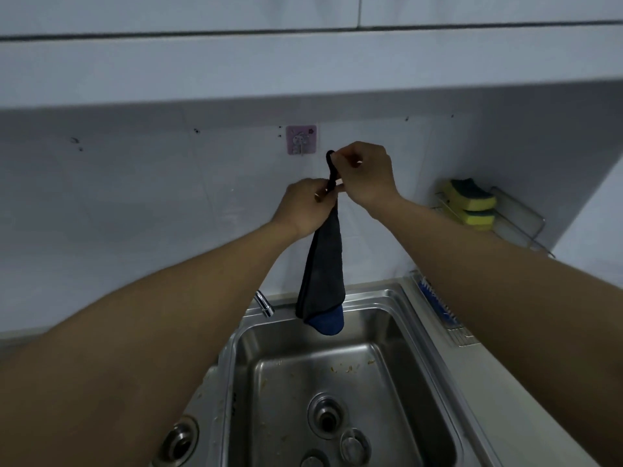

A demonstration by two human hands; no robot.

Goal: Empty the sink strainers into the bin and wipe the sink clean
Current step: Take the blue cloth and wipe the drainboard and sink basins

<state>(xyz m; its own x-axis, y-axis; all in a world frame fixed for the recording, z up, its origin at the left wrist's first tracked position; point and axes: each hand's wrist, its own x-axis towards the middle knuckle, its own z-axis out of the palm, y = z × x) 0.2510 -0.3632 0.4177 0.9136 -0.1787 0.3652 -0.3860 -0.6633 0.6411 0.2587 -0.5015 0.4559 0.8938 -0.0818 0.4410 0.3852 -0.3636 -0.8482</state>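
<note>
Up at twelve o'clock, our left hand point(305, 205) and right hand point(365, 175) both pinch the loop of the dark cloth point(323, 274), which hangs over the steel sink point(418, 362). Crumbs dot the basin; its drain point(326, 416) sits at six o'clock.

Cloth point(323, 267) hangs above sink point(337, 365), below wall hook point(301, 139); tap point(264, 303) left of cloth; sponges point(470, 203) on rack point(519, 224) at right.
</note>
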